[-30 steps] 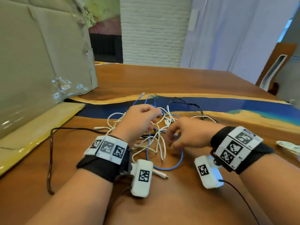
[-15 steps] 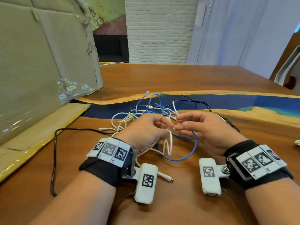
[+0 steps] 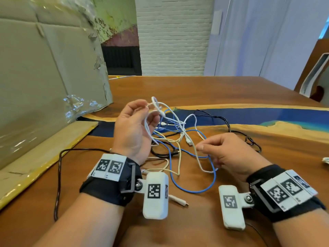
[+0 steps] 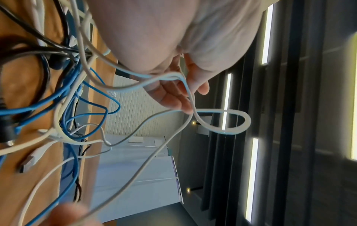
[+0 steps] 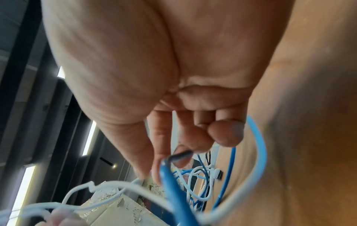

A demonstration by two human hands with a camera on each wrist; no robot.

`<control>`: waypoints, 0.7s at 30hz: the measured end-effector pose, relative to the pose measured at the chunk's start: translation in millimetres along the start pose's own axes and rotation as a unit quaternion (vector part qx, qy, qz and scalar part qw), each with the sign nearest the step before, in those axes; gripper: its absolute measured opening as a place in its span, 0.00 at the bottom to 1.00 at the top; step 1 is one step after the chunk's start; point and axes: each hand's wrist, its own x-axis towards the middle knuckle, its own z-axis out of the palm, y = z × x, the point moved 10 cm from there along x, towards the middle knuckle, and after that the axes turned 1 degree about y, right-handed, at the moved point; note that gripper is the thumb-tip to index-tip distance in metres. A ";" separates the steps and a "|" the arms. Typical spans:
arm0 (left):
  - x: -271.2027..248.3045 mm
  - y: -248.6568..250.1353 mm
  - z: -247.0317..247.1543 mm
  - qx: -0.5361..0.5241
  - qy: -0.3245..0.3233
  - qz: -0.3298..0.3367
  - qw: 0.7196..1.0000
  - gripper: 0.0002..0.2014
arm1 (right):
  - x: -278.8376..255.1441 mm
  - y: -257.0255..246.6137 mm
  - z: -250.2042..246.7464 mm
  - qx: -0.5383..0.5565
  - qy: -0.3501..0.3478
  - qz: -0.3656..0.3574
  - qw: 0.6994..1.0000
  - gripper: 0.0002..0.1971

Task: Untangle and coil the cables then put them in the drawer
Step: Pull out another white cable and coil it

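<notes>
A tangle of cables (image 3: 178, 138) lies on the wooden table (image 3: 195, 90): blue, white, cream and black strands crossing each other. My left hand (image 3: 148, 112) is raised above the tangle and pinches a loop of the white cable (image 3: 156, 104); in the left wrist view that loop (image 4: 231, 122) sticks out past my fingers (image 4: 173, 94). My right hand (image 3: 203, 148) sits lower on the right and pinches another stretch of white cable (image 3: 201, 163) next to the blue cable (image 3: 195, 190). In the right wrist view, blurred blue cable (image 5: 173, 183) crosses my fingers (image 5: 160, 145). No drawer is in view.
A large cardboard box (image 3: 44, 77) with torn plastic wrap stands at the left, its flap lying on the table. A black cable (image 3: 58, 175) runs down the left side. A white plug end (image 3: 178, 201) lies near my left wrist. More white cable (image 3: 325, 160) shows at the right edge.
My left hand has risen and pulled a white loop up out of the tangle. My right hand has drawn back to the right, so the hands are further apart and the strands stretch between them.
</notes>
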 end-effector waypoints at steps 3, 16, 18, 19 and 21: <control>-7.9 -15.1 17.4 0.033 -0.052 -0.041 0.997 0.12 | -3.7 -8.5 8.2 0.074 -0.026 -0.003 0.997 0.09; -15.6 -28.5 13.1 0.306 -0.049 -0.092 0.946 0.05 | 2.6 -12.0 -18.8 0.273 0.066 -0.036 0.959 0.08; -16.2 -31.8 11.0 0.379 -0.066 -0.108 0.917 0.04 | 4.4 -8.9 -32.1 0.335 0.101 -0.032 0.936 0.08; -17.6 -32.6 11.1 0.409 -0.081 -0.116 0.901 0.05 | 4.8 -6.9 -41.4 0.371 0.121 -0.031 0.920 0.09; -20.7 -29.2 12.2 0.450 -0.095 -0.122 0.879 0.11 | 3.4 -1.6 -63.9 0.428 0.166 -0.036 0.888 0.09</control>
